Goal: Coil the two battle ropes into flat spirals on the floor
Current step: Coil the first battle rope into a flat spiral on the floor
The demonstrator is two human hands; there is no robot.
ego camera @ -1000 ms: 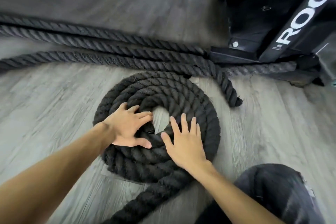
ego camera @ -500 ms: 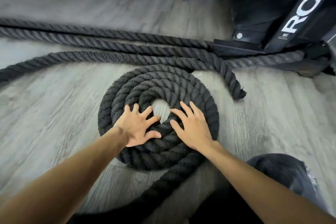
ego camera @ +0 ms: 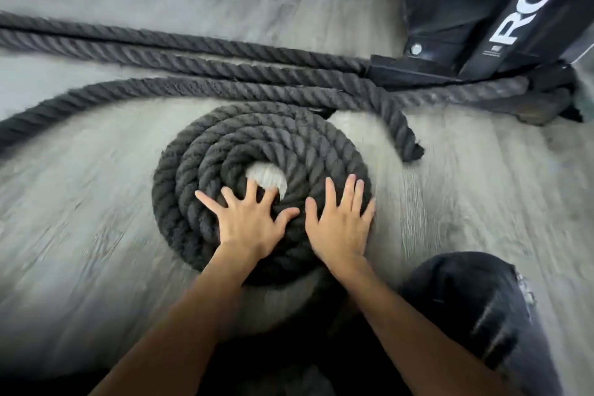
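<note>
We record a grey plank floor (ego camera: 96, 235), a black rack base (ego camera: 466, 26) at two o'clock, loose rope lengths (ego camera: 193, 64) at eleven, and the coiled battle rope (ego camera: 257, 145) at centre. The left hand (ego camera: 250, 227) and right hand (ego camera: 340, 228), fingers spread flat, press its six-o'clock side.

I see the coil of rope (ego camera: 199, 151) is twisted fibre, matt black and a little fuzzy. The floor (ego camera: 96, 235) looks like grey wood planks, smooth. The frame (ego camera: 482, 58) is black metal with slight gloss, its bolt (ego camera: 416, 49) shiny. The trousers (ego camera: 466, 299) are dark worn cloth.
</note>
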